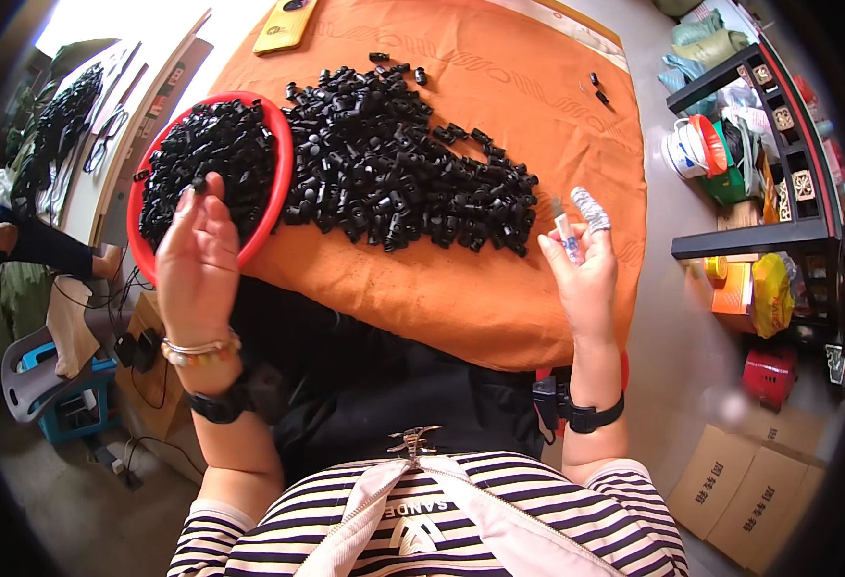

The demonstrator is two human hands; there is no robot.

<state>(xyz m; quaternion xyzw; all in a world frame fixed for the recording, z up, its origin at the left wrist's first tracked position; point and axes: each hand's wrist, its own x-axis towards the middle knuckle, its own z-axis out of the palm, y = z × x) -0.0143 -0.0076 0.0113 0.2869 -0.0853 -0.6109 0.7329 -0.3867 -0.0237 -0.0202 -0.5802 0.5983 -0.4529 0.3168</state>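
My left hand [199,258] is raised at the near rim of the red basin [283,159], thumb and fingertips pinching a small black plastic piece [199,184]. The basin is heaped with similar black plastic pieces [211,144]. Beside it, a wide pile of the same pieces [398,173] spreads over the orange cloth [374,293]. At the right edge of the table, my right hand [584,279] holds a small knife [566,233] with a whitish handle, its thin blade pointing up and away. A patterned white wrap covers that hand's index finger.
A yellow phone-like case [284,27] lies at the table's far left. A few loose pieces [599,88] sit at the far right. Right of the table stands a dark shelf [759,240] with bags and tubs; flattened cardboard [745,490] lies below. A grey-and-blue stool [48,370] and another person's foot [108,263] are at left.
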